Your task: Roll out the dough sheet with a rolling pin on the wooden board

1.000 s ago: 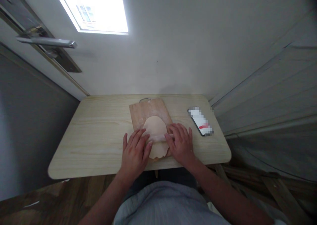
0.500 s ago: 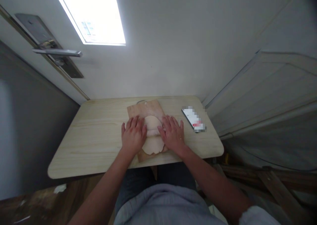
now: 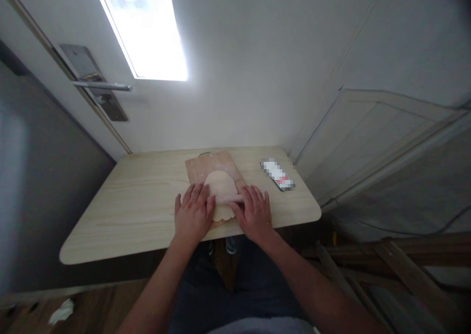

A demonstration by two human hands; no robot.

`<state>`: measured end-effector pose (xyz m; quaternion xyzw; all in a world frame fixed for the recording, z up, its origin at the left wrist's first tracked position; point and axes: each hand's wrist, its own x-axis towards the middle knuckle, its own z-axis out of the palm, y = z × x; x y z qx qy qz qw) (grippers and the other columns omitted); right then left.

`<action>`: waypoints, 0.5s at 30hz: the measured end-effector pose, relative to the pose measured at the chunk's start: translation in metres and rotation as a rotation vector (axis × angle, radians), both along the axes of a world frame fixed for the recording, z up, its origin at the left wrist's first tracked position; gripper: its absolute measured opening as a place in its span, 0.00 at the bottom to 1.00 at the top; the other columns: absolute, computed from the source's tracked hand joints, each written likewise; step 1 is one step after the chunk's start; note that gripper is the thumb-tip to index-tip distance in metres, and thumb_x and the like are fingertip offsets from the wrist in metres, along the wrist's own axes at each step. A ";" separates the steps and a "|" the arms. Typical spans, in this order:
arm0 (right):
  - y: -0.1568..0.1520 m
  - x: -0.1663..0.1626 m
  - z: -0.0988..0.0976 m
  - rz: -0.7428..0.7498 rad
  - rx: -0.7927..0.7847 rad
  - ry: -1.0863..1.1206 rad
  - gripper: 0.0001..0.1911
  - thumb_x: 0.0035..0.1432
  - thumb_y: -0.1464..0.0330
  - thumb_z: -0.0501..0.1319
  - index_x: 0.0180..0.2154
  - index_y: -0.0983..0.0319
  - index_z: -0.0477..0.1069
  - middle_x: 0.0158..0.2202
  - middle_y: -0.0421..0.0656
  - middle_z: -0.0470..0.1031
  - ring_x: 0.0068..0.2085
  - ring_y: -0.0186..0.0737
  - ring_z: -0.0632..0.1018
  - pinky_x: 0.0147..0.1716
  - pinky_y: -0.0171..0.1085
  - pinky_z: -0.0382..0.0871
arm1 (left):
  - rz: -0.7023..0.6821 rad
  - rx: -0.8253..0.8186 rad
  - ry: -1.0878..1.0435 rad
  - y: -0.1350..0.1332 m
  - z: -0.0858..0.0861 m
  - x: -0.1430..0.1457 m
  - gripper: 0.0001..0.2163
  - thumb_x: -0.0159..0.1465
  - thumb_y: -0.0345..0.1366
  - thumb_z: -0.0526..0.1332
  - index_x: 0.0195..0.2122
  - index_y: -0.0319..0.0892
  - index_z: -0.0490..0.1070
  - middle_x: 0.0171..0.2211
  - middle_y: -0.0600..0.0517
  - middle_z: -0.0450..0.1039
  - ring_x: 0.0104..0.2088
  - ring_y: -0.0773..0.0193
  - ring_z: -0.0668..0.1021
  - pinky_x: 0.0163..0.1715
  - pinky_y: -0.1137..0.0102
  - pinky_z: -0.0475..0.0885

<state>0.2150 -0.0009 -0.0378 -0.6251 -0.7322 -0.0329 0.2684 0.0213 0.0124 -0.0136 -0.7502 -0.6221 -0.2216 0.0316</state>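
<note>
You are spreading your left hand (image 3: pixel 193 216) and right hand (image 3: pixel 256 215) open, palms down, over the ends of a rolling pin (image 3: pixel 226 198). The pin is lying across flattened dough (image 3: pixel 221 182) on a wooden board (image 3: pixel 208 164). Pale wood-grain tabletop (image 3: pixel 121 201) is carrying all this, plus a phone (image 3: pixel 276 174) at right. Beyond, a white door (image 3: pixel 239 103) is rising, its pane (image 3: pixel 154 39) glaring.

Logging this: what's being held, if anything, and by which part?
Rolling pin, at its ends: left hand over one, right hand over the other. Grip underneath hidden.
</note>
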 end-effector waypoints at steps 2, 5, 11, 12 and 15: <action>-0.004 0.004 -0.001 0.033 0.022 0.031 0.23 0.69 0.55 0.57 0.59 0.61 0.68 0.59 0.53 0.73 0.63 0.56 0.67 0.65 0.62 0.47 | -0.015 -0.045 -0.042 -0.001 0.003 -0.006 0.21 0.71 0.44 0.50 0.61 0.47 0.70 0.64 0.45 0.68 0.67 0.48 0.67 0.66 0.42 0.55; 0.002 0.016 0.001 0.145 0.035 0.063 0.14 0.67 0.59 0.60 0.51 0.57 0.72 0.53 0.47 0.77 0.61 0.53 0.69 0.65 0.60 0.47 | -0.042 -0.177 -0.202 0.025 0.010 -0.023 0.21 0.69 0.46 0.52 0.58 0.46 0.72 0.62 0.46 0.71 0.64 0.50 0.70 0.65 0.46 0.58; 0.029 0.052 -0.006 0.203 0.121 0.121 0.12 0.69 0.58 0.58 0.45 0.59 0.71 0.46 0.47 0.77 0.53 0.49 0.73 0.62 0.54 0.55 | 0.074 -0.400 -0.386 0.121 0.023 -0.039 0.18 0.66 0.42 0.52 0.47 0.41 0.78 0.46 0.44 0.82 0.45 0.54 0.81 0.46 0.64 0.74; 0.032 0.056 -0.010 0.154 0.145 0.148 0.12 0.70 0.58 0.57 0.44 0.60 0.70 0.44 0.47 0.77 0.51 0.48 0.73 0.59 0.52 0.59 | 0.073 -0.441 -0.364 0.132 0.022 -0.035 0.16 0.64 0.42 0.54 0.41 0.41 0.80 0.41 0.44 0.82 0.41 0.54 0.82 0.41 0.64 0.74; 0.041 0.062 -0.020 0.037 0.188 0.211 0.13 0.71 0.58 0.54 0.41 0.60 0.69 0.40 0.48 0.75 0.46 0.48 0.73 0.51 0.48 0.65 | 0.062 -0.529 -0.288 0.153 0.021 -0.022 0.13 0.61 0.44 0.58 0.33 0.42 0.79 0.35 0.44 0.82 0.37 0.54 0.80 0.37 0.65 0.71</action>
